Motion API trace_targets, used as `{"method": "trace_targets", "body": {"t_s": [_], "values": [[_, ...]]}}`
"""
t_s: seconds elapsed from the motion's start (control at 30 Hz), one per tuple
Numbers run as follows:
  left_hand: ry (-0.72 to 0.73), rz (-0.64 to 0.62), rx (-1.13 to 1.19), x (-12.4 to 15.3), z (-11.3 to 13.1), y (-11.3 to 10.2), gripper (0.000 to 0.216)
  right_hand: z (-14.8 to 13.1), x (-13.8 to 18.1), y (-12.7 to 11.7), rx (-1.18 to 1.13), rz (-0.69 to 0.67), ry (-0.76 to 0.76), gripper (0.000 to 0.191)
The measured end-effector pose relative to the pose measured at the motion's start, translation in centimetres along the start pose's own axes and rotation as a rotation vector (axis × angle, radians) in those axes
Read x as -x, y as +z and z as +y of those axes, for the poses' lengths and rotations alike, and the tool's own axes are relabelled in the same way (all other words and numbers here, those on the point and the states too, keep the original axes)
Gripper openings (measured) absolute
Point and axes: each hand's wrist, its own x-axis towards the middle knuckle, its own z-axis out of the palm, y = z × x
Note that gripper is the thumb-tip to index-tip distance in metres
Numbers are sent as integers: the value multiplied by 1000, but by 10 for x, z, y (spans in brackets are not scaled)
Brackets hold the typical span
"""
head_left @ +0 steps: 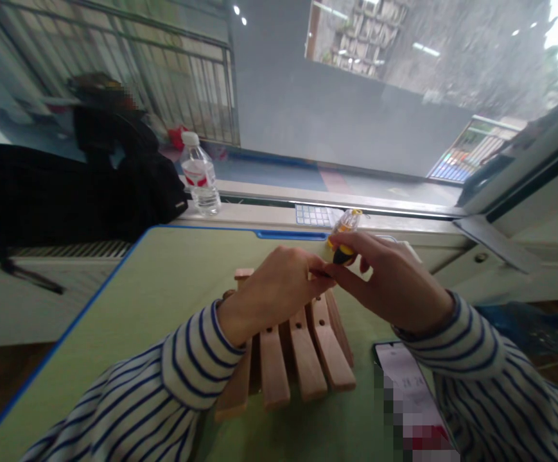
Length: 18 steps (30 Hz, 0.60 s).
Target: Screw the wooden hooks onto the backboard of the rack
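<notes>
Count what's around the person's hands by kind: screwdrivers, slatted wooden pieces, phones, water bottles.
Screwdriver: 1
Slatted wooden piece: 1
Phone: 1
Plastic water bottle: 1
Total: 4

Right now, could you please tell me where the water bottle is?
In the head view, the water bottle stands upper left on the sill, just right of the black bag.
</notes>
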Motion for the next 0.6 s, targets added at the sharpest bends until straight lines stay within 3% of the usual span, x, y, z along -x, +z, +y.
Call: {"method": "trace_targets", "body": {"t_s": [0.6], "values": [[-1,15,-60,-1,-2,2,21,-2,-1,5,2,1,-26,25]]}}
